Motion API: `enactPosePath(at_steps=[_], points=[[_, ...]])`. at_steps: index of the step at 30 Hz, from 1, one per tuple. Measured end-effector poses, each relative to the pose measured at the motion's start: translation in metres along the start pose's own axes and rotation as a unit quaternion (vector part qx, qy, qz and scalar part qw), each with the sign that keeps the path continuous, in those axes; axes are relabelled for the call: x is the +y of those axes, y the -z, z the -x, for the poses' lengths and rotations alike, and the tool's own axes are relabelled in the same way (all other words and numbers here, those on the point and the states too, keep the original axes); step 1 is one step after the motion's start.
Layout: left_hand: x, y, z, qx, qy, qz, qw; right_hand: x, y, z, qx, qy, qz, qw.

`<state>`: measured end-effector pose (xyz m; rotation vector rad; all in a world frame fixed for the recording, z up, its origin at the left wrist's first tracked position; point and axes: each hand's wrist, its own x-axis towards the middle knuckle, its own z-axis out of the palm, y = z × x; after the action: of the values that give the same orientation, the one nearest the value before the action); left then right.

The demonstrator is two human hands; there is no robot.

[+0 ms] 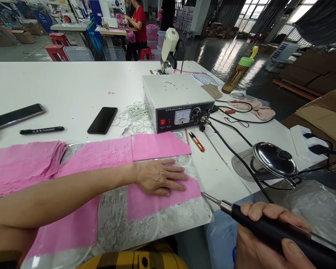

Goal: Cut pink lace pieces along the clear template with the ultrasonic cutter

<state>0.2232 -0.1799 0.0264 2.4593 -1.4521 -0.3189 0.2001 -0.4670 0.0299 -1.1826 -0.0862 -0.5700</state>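
A stack of pink lace pieces (22, 164) lies at the left of the white bench (72, 86). Next along, the left hand (159, 177) rests flat, fingers spread, pressing a pink fabric piece (156, 200) onto the glass plate (156, 224). Behind sits the ultrasonic machine (177, 101). At far right, the right hand (264, 239) is closed round a black handheld welding tool (268, 229), tip near the fabric's corner.
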Motion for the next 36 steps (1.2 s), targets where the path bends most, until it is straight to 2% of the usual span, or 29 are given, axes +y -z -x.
enactPosePath(at_steps=[11, 16, 23, 31, 34, 36], points=[[0.000, -0.001, 0.000, 0.006, 0.000, 0.001, 1.000, -0.002, -0.004, 0.001, 0.005, -0.005, 0.002, 1.000], [-0.001, -0.002, 0.000, 0.046, -0.019, -0.001, 0.999, -0.002, -0.004, 0.000, -0.007, 0.006, 0.011, 1.000], [-0.002, -0.003, 0.000, 0.063, -0.023, -0.002, 0.998, -0.006, -0.013, -0.002, 0.009, 0.016, 0.041, 0.999], [-0.003, -0.005, 0.001, 0.079, -0.041, -0.027, 0.996, -0.005, -0.012, -0.005, -0.018, 0.023, 0.022, 0.999], [-0.003, -0.004, 0.000, 0.072, -0.034, -0.021, 0.997, -0.007, -0.011, -0.003, 0.009, 0.018, 0.025, 0.999], [0.000, 0.000, 0.003, 0.055, -0.016, -0.013, 0.998, -0.010, 0.000, -0.001, 0.038, -0.005, 0.038, 0.999]])
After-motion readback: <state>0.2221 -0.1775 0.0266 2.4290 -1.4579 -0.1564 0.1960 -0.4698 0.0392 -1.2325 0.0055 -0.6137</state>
